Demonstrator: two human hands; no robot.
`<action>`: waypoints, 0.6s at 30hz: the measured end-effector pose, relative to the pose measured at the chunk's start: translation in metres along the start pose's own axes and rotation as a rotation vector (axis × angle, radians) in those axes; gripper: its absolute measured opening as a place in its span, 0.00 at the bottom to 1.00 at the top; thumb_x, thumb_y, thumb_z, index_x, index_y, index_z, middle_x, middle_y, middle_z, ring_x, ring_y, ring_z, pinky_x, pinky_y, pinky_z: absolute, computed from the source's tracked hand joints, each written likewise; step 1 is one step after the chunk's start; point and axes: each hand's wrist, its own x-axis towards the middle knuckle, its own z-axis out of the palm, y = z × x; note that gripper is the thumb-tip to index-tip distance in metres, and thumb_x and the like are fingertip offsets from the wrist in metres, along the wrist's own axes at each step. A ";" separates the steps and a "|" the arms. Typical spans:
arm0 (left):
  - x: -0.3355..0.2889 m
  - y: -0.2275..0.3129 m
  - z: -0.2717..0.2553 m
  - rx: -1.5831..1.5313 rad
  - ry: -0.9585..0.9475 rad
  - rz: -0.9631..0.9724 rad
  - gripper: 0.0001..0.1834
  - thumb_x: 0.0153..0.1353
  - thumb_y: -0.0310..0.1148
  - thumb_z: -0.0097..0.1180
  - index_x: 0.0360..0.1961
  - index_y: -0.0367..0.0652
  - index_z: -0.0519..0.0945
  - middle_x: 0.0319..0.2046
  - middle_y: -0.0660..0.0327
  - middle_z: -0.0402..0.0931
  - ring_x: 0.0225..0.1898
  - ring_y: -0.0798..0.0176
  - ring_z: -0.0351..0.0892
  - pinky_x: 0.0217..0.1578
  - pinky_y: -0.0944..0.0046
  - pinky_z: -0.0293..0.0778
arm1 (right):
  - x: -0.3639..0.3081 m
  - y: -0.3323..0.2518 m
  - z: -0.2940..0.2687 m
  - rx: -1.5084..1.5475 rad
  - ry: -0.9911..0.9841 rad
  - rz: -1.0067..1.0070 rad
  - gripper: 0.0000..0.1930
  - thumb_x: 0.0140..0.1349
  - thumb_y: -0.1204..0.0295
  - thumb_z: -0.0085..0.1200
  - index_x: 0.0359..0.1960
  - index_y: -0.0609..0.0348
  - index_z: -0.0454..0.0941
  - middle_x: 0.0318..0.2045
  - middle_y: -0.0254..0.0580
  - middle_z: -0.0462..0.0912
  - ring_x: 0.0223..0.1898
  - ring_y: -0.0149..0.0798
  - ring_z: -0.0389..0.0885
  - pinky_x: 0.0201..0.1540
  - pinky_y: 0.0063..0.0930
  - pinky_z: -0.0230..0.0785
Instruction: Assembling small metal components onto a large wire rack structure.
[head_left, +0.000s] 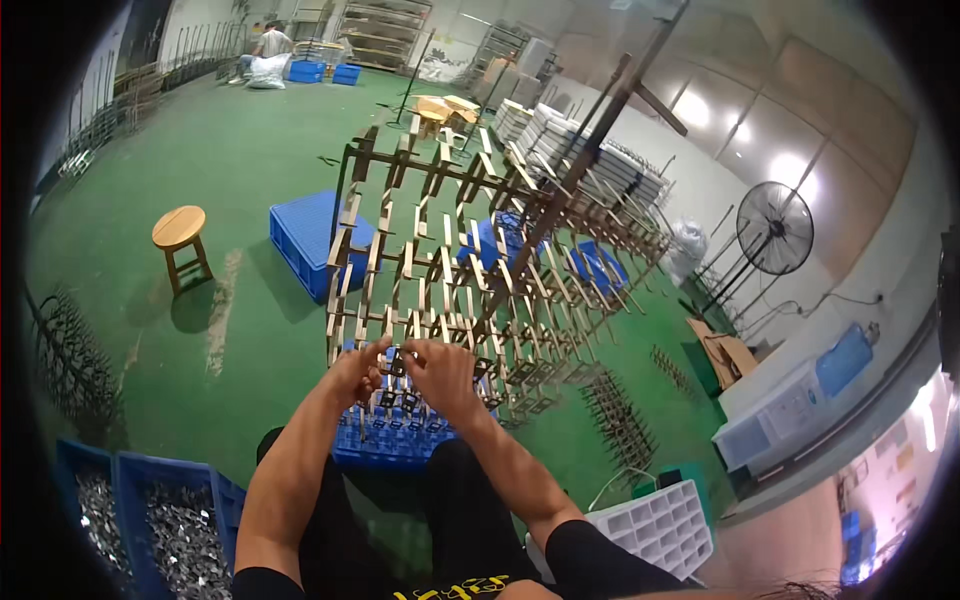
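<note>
Near the close edge of the metal rack [554, 212], the left hand [360, 374] and the right hand [442, 376] are held side by side, with fingers bent and tips kept narrow. A small dark metal piece [398, 362] is seen between the fingertips, at that same edge of the rack, but it cannot be told which hand it is gripped by. The piece could be dropped if it is pinched too loosely, because it is so little. The rack could also be bumped by a wrist, since its rows are packed so tight, and things could be shaken off. Below the rack's close edge, a blue crate [385, 446] is seen; its inside is hidden. Left of the rack and nearer, two blue bins [165, 467] are filled with shiny metal bits [186, 530]. Just left of the rack, a blue box [308, 228] is placed, and its inside is not shown. Right of the rack and nearer, a white tray [652, 527] is split into many pockets.
</note>
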 end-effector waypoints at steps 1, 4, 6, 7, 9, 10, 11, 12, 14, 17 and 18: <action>0.000 0.001 0.002 0.015 -0.001 -0.005 0.25 0.47 0.56 0.59 0.22 0.45 0.67 0.09 0.69 0.63 0.08 0.78 0.57 0.08 0.79 0.51 | -0.001 0.000 0.000 0.016 0.000 -0.001 0.04 0.50 0.69 0.55 0.25 0.54 0.79 0.20 0.41 0.79 0.21 0.42 0.78 0.23 0.33 0.70; -0.004 0.002 0.003 0.029 0.014 0.022 0.24 0.47 0.55 0.60 0.18 0.47 0.66 0.09 0.69 0.62 0.08 0.77 0.59 0.08 0.78 0.55 | 0.000 0.002 0.002 0.012 -0.023 0.029 0.04 0.49 0.68 0.56 0.26 0.53 0.79 0.19 0.41 0.78 0.21 0.43 0.78 0.23 0.33 0.69; -0.005 0.003 -0.001 0.038 0.023 0.019 0.24 0.47 0.55 0.60 0.19 0.47 0.66 0.09 0.69 0.62 0.08 0.77 0.59 0.08 0.78 0.54 | 0.000 0.000 0.006 0.012 -0.035 0.042 0.05 0.49 0.68 0.56 0.26 0.52 0.80 0.19 0.41 0.78 0.21 0.44 0.78 0.24 0.34 0.68; -0.005 0.002 -0.003 0.041 0.027 0.017 0.24 0.47 0.55 0.60 0.19 0.47 0.66 0.09 0.70 0.62 0.09 0.77 0.59 0.08 0.78 0.54 | 0.000 -0.001 0.008 0.024 -0.031 0.047 0.04 0.49 0.68 0.56 0.25 0.53 0.79 0.19 0.41 0.78 0.21 0.44 0.77 0.24 0.34 0.68; -0.003 0.000 -0.004 0.050 0.020 0.010 0.24 0.47 0.55 0.60 0.19 0.47 0.66 0.09 0.70 0.62 0.09 0.77 0.59 0.08 0.78 0.53 | 0.000 -0.002 0.007 0.038 -0.025 0.064 0.04 0.49 0.68 0.55 0.24 0.53 0.79 0.19 0.42 0.78 0.21 0.45 0.77 0.24 0.35 0.68; -0.002 0.000 0.000 0.035 0.014 0.011 0.24 0.48 0.55 0.59 0.20 0.47 0.67 0.09 0.70 0.62 0.08 0.77 0.58 0.08 0.77 0.52 | -0.001 0.001 0.004 0.020 -0.012 0.082 0.04 0.49 0.68 0.55 0.24 0.53 0.79 0.19 0.42 0.78 0.21 0.45 0.77 0.24 0.35 0.68; 0.001 0.000 0.005 0.024 0.002 0.010 0.24 0.48 0.55 0.59 0.20 0.47 0.67 0.09 0.70 0.61 0.08 0.77 0.57 0.08 0.77 0.52 | -0.001 0.005 0.002 -0.022 -0.019 0.052 0.05 0.49 0.69 0.55 0.22 0.54 0.77 0.18 0.43 0.77 0.21 0.45 0.77 0.23 0.35 0.68; 0.005 -0.002 0.010 0.016 -0.017 0.005 0.23 0.48 0.55 0.58 0.20 0.47 0.67 0.09 0.71 0.61 0.08 0.77 0.56 0.08 0.77 0.51 | -0.002 0.009 0.000 -0.069 -0.024 0.029 0.06 0.49 0.69 0.55 0.20 0.56 0.75 0.17 0.43 0.76 0.20 0.45 0.77 0.22 0.35 0.69; 0.021 -0.011 -0.014 -0.101 -0.136 0.003 0.22 0.51 0.55 0.55 0.23 0.46 0.69 0.08 0.71 0.60 0.08 0.78 0.53 0.09 0.76 0.48 | -0.001 0.011 0.007 0.083 -0.005 0.019 0.08 0.49 0.68 0.54 0.17 0.56 0.74 0.16 0.45 0.74 0.21 0.50 0.75 0.23 0.40 0.66; 0.037 -0.025 -0.032 -0.078 -0.113 0.090 0.23 0.56 0.55 0.48 0.36 0.45 0.73 0.09 0.71 0.61 0.08 0.77 0.53 0.09 0.76 0.46 | -0.014 0.010 -0.001 0.050 -0.061 0.094 0.08 0.50 0.67 0.53 0.20 0.57 0.73 0.18 0.46 0.75 0.22 0.51 0.75 0.25 0.41 0.66; 0.033 -0.033 -0.038 0.077 0.023 0.295 0.25 0.56 0.57 0.47 0.36 0.44 0.72 0.09 0.69 0.64 0.07 0.76 0.54 0.08 0.76 0.48 | -0.022 0.006 -0.008 0.047 -0.104 0.095 0.07 0.51 0.66 0.52 0.24 0.57 0.75 0.20 0.47 0.75 0.23 0.50 0.76 0.25 0.41 0.67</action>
